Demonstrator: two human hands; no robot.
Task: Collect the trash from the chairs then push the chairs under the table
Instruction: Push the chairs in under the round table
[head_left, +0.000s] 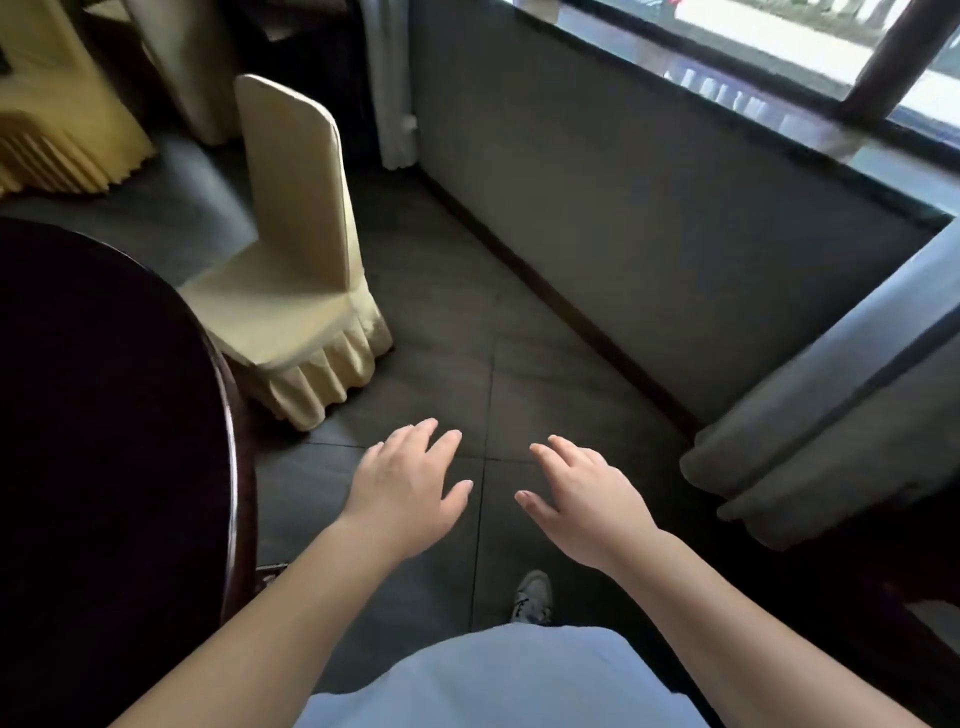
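Chair (291, 291) in a pale yellow cover with a pleated skirt stands on the dark tiled floor (519, 364), up and to the left of the person's hands, its front seat corner just beside the rim of the dark round table (104, 415) that fills the left side of the head view. Its tall back is upright and its seat faces left, toward the table. The seat looks bare; no trash can be made out on it, though the frame is slightly blurred.

Both hands hang in the air over the floor, palms down, holding nothing. On the left hand (405, 486) the fingers are spread and nearly straight, pointing forward, the thumb out to the side. The right hand (587, 499) mirrors it, fingers loose and apart, thumb angled inward toward the other thumb. The 2 hands are near each other but not touching, and both are well apart from the chair.

Below the arms shows a light blue garment (498, 680) and 1 white shoe (532, 597) on the tiles. A grey curtain (831, 415) hangs at the right edge, beneath a window (779, 47) with a dark frame along a grey low wall (623, 208). In the top left corner stand more yellow draped furniture (57, 119) and a second covered chair back (182, 62).
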